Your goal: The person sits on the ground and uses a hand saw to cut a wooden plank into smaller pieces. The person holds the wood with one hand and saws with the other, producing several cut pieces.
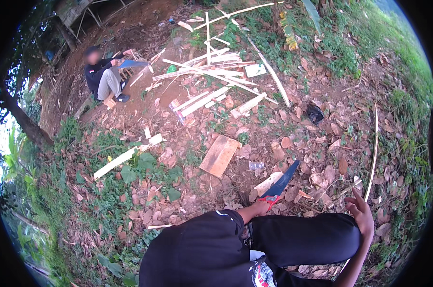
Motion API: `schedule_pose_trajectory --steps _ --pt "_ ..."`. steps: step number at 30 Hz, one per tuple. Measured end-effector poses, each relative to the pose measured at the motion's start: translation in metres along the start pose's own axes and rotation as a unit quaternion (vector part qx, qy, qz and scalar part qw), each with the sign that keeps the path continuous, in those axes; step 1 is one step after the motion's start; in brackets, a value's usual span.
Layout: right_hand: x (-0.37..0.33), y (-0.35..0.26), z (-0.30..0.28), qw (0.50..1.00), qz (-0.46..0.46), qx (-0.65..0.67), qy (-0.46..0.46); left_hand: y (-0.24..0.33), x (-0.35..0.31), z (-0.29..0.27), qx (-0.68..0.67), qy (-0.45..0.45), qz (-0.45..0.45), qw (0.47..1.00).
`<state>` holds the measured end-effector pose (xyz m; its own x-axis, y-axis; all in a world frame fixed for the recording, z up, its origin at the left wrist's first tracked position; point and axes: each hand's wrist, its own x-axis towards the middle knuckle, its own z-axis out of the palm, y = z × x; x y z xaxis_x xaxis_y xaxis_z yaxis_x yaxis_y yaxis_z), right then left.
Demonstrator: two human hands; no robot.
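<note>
My left hand (260, 207) is closed round the red handle of a handsaw (284, 181). The saw's dark blade points up and to the right, over dry leaves, beside a short pale wood offcut (268, 183). At my bent knee, my right hand (361, 210) has its fingers apart and partly curled. A long thin wood strip (374, 143) runs down to this hand and passes behind it and the forearm. Whether the hand touches the strip, I cannot tell. A flat wooden board (220, 156) lies on the ground ahead.
A heap of pale wood strips (216, 67) lies farther ahead. Another person (107, 76) sits at the far left with a blue-bladed saw (132, 63). A black plastic bag (315, 114), a clear plastic piece (256, 165) and a split plank (116, 162) lie among leaves.
</note>
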<state>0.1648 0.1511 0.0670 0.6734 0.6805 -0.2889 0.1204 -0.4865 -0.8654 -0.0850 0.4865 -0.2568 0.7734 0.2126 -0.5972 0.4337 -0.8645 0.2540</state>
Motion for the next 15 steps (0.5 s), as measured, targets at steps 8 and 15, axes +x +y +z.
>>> schedule_pose_trajectory --steps 8,15 --pt "0.004 0.000 0.000 0.999 -0.004 0.029 -0.015 -0.023 0.016 0.020 0.005 0.022 0.005 1.000" --pt "-0.007 -0.011 -0.004 1.000 0.015 0.017 -0.007 -0.001 0.013 0.008 0.000 -0.007 0.009 1.000"
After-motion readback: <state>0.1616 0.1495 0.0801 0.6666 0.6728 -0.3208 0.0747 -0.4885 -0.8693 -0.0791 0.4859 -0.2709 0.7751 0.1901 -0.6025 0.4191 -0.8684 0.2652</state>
